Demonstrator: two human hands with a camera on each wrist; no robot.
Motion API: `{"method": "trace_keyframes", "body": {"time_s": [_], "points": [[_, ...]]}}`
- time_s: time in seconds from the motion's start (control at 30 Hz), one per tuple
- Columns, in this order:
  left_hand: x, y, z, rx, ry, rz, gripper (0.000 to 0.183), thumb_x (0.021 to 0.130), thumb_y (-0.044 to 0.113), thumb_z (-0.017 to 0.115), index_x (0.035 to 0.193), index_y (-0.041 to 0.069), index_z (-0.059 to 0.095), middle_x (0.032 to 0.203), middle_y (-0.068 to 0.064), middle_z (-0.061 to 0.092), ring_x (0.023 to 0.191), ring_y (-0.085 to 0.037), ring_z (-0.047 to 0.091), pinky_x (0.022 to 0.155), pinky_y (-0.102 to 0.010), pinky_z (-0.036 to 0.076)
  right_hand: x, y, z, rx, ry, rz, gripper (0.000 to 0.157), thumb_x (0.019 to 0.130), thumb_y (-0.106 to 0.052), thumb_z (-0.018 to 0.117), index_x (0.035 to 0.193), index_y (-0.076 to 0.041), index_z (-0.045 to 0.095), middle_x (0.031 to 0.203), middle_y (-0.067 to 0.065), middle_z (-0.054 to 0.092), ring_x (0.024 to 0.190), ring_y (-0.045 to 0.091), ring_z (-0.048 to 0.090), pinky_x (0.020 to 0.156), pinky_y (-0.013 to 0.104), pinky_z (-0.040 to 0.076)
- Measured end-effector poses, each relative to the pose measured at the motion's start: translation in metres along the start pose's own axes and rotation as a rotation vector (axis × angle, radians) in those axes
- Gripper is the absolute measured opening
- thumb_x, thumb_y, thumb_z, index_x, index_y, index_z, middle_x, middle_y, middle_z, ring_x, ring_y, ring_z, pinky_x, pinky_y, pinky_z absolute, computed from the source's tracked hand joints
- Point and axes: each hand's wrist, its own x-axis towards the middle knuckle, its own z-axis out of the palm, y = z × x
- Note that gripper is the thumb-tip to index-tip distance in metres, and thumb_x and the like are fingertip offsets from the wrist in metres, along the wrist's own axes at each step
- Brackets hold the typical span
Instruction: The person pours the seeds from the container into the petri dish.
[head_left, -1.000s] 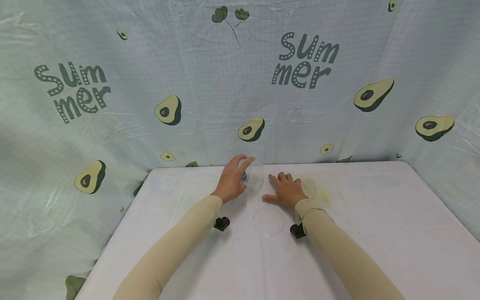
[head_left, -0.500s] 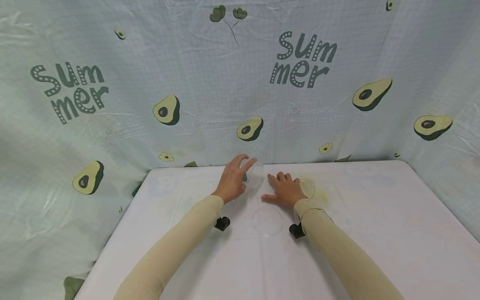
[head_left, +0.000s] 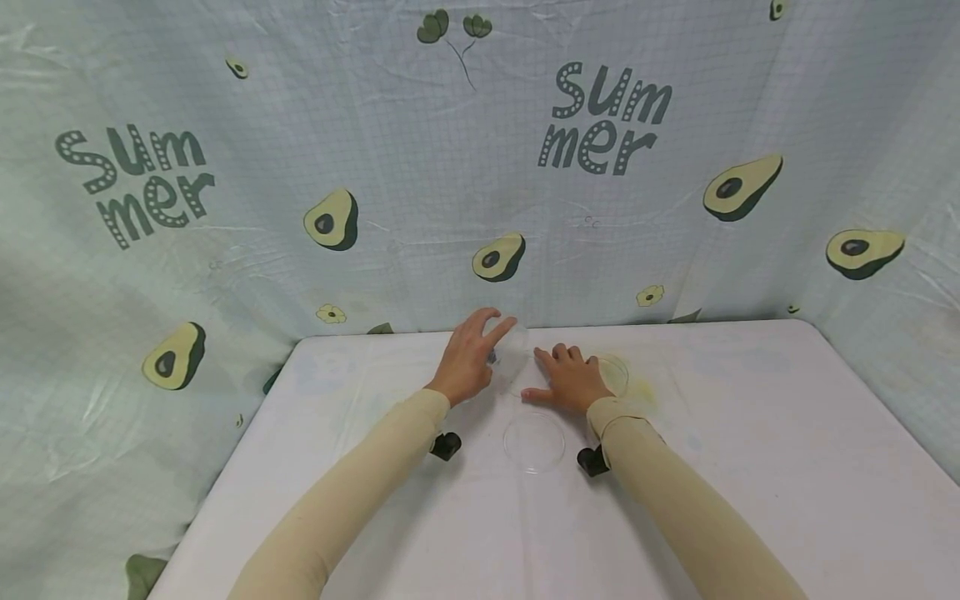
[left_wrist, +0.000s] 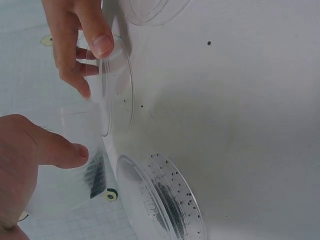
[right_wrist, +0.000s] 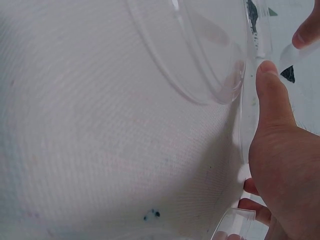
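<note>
Gripping cup (left_wrist: 72, 184), touching dish (left_wrist: 119, 85) — hands (head_left: 462, 360) (head_left: 572, 379) apart near far table edge (head_left: 735, 327)

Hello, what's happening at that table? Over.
Left hand holding tilted clear cup, dark grains inside. Right hand touching clear dish. Stray dark specks on tabletop.

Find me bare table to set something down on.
In the head view, the table looks bare left of the left sleeve, right of the right sleeve, and between them, nearer than the front clear dish. Crowded: the back middle, with the left hand, its clear container, right hand, speckled dish and loose specks.
</note>
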Motion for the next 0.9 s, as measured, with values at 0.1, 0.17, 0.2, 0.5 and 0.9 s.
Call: {"method": "trace_keyframes", "body": {"time_s": [0.1, 0.17, 0.2, 0.5, 0.9], "points": [[0.0008, 0.0006, -0.0002, 0.002, 0.000, 0.007, 0.081, 0.075, -0.001, 0.075, 0.144, 0.025, 0.043, 0.145, -0.006, 0.041, 0.139, -0.024, 0.036, 0.111, -0.044, 0.039, 0.0007, 0.0008, 0.0014, -0.005, -0.002, 0.004, 0.089, 0.080, -0.074, 0.055, 0.148, -0.017, 0.040, 0.133, 0.017, 0.048, 0.123, 0.038, 0.045, 0.097, 0.066, 0.040], [0.0012, 0.0013, -0.0009, 0.001, 0.003, 0.013, 0.081, 0.074, -0.001, 0.076, 0.143, 0.025, 0.043, 0.144, -0.006, 0.041, 0.139, -0.024, 0.036, 0.111, -0.044, 0.039, 0.0011, 0.0012, 0.0023, -0.010, 0.002, 0.002, 0.089, 0.080, -0.074, 0.055, 0.147, -0.017, 0.041, 0.133, 0.017, 0.048, 0.122, 0.038, 0.045, 0.096, 0.066, 0.041], [0.0014, 0.0016, -0.0011, 0.003, 0.003, 0.015, 0.080, 0.075, -0.002, 0.076, 0.143, 0.025, 0.043, 0.144, -0.006, 0.041, 0.139, -0.024, 0.036, 0.112, -0.044, 0.039, 0.0012, 0.0013, 0.0026, -0.010, 0.003, 0.002, 0.090, 0.080, -0.074, 0.055, 0.147, -0.017, 0.041, 0.133, 0.017, 0.048, 0.122, 0.037, 0.045, 0.096, 0.065, 0.041], [0.0028, 0.0032, -0.0018, 0.047, 0.001, 0.044, 0.076, 0.077, 0.000, 0.074, 0.142, 0.026, 0.044, 0.144, -0.007, 0.042, 0.139, -0.024, 0.038, 0.112, -0.044, 0.038, 0.0018, 0.0009, 0.0018, -0.003, 0.004, 0.002, 0.090, 0.079, -0.074, 0.056, 0.147, -0.017, 0.041, 0.132, 0.017, 0.049, 0.122, 0.037, 0.046, 0.096, 0.065, 0.041], [0.0052, 0.0053, -0.0029, 0.071, -0.001, 0.074, 0.075, 0.079, 0.000, 0.074, 0.142, 0.027, 0.045, 0.143, -0.007, 0.043, 0.137, -0.024, 0.039, 0.111, -0.043, 0.040, 0.0001, -0.0023, -0.0034, 0.004, -0.020, 0.021, 0.088, 0.080, -0.071, 0.059, 0.147, -0.017, 0.041, 0.131, 0.017, 0.049, 0.122, 0.038, 0.045, 0.099, 0.066, 0.039]]}}
